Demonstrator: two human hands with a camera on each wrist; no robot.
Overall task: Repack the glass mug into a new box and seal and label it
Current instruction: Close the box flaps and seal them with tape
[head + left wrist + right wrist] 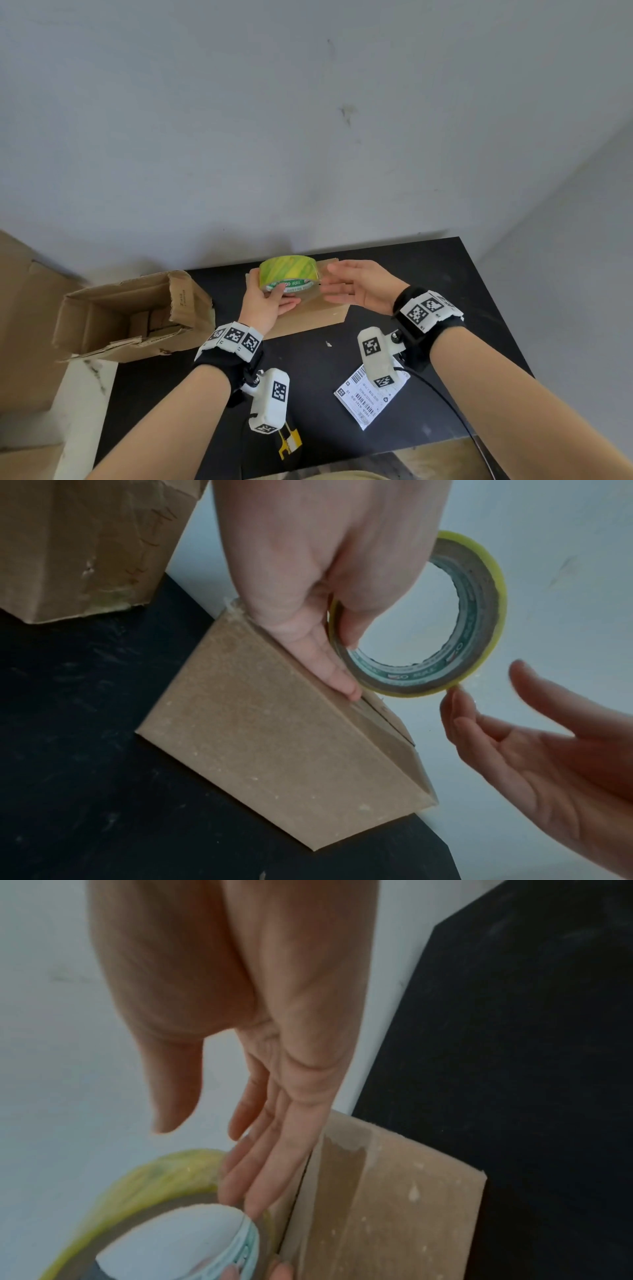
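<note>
A yellow-green tape roll [289,275] [404,679] [154,1183] is gripped by my left hand [267,301] [325,574], fingers curled through its core, just above the closed brown box [315,315] [274,750] [394,1204]. That box lies on the black table [445,291] with its top flaps meeting in a seam. My right hand [356,284] [548,750] [274,1069] is beside the roll, fingers straight, fingertips at the roll's rim. No glass mug is visible.
An old, torn open cardboard box [130,315] [78,547] stands at the table's left edge. A white shipping label [368,394] lies on the table under my right wrist. A small yellow tool [291,442] lies near the front edge. A grey wall is behind.
</note>
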